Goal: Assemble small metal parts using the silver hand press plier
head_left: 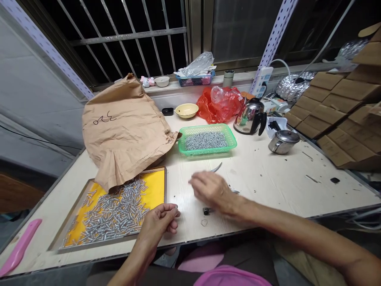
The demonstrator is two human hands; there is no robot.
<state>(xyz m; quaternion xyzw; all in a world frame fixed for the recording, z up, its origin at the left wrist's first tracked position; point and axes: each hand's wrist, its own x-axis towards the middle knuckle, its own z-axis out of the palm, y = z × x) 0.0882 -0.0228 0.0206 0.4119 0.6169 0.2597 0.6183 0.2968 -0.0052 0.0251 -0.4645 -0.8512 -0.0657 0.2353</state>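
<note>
My left hand is closed in a pinch at the table's front edge, beside the tray. A tiny shiny tip shows between its thumb and forefinger; its kind is too small to make out. My right hand, smeared by motion, hovers over the table to the right. Beneath and behind it, a tool with curved grey handles is partly hidden. Close below it lie a small dark metal piece and a thin wire-like loop. Many small silver, spring-like pieces cover the yellow-bottomed tray at left.
A large brown paper bag overlaps the tray's back. Behind my hands stands a green basket of similar silver pieces. A kettle, lidded metal pot, red plastic bag and yellow bowl stand farther back. Cardboard leans at right.
</note>
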